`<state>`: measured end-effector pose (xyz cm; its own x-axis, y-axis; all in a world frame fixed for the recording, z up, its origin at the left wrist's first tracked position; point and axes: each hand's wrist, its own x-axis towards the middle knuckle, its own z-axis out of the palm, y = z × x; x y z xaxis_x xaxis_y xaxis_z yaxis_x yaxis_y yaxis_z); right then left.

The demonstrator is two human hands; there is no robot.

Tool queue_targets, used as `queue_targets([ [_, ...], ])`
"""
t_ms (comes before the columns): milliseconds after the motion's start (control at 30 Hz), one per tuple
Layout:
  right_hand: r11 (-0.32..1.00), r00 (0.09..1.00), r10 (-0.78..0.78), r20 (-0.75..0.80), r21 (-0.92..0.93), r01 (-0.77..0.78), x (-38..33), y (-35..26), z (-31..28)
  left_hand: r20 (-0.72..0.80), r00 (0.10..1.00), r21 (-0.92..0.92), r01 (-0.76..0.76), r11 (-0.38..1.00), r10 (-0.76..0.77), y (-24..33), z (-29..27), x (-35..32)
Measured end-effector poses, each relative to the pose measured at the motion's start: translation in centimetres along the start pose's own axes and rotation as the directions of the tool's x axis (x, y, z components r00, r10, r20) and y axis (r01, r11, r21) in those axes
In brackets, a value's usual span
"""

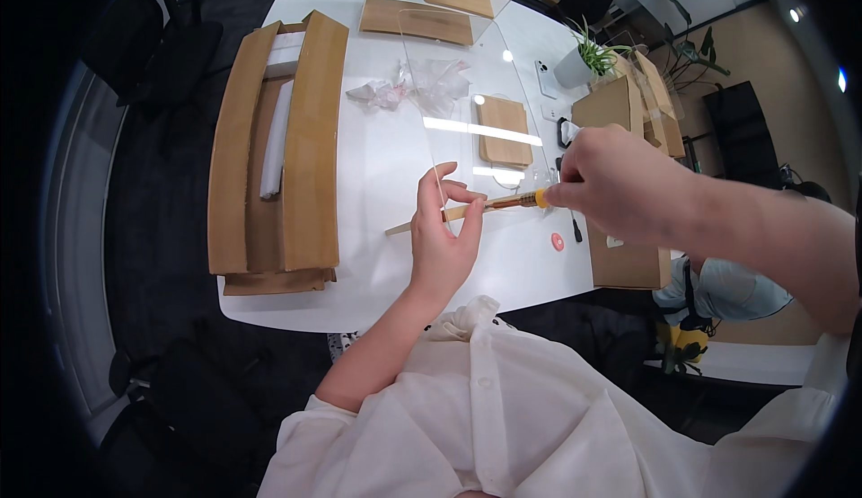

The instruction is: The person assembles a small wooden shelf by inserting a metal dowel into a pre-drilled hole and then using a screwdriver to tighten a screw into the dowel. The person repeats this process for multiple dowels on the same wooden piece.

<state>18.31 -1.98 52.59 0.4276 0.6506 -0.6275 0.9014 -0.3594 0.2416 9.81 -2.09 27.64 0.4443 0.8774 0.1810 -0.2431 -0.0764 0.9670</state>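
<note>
My right hand (615,179) is closed round the yellow handle of a screwdriver (540,198), which lies nearly level and points left. Its tip end reaches the fingers of my left hand (446,237). That hand pinches a narrow light wooden piece (456,214), seen edge-on, with thumb and fingertips close to the screwdriver tip. Any screw there is hidden by the fingers. Beyond the hands a large clear panel (483,128) with rounded corners stands tilted, its lower edge meeting the wooden piece. Another wooden board (505,139) shows through the panel.
An open long cardboard box (319,152) with white foam fills the table's left side. Crumpled plastic wrap (435,83) lies mid-table, more wooden boards (417,22) farther back. Right are a potted plant (579,65), cardboard boxes (620,107), a black thin tool (576,227) and a red disc (558,242).
</note>
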Motion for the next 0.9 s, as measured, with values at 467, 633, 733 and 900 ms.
queue_targets([
  [467, -0.174, 0.359, -0.865, 0.350, -0.882, 0.438, 1.0, 2.7, 0.5, -0.019, 0.999, -0.026, 0.036, 0.999, -0.037, 0.5, -0.5, 0.5],
  [633, 0.522, 0.715, -0.699, 0.018, -0.671, 0.527, 0.4, 1.0, 0.9, -0.039, 0.999, 0.018, -0.027, 0.999, 0.028, -0.1, -0.7, 0.5],
  [733, 0.986, 0.990, -0.142, -0.024, -0.096, 0.139, 0.9, 0.0, 0.1, -0.033, 0.999, 0.005, -0.014, 1.000, 0.014, -0.1, -0.2, 0.6],
  [900, 0.980, 0.980, -0.180, 0.085, -0.068, 0.186, 0.7, -0.3, -1.0, -0.014, 0.998, -0.004, 0.063, 0.998, -0.064, 0.3, -0.6, 0.6],
])
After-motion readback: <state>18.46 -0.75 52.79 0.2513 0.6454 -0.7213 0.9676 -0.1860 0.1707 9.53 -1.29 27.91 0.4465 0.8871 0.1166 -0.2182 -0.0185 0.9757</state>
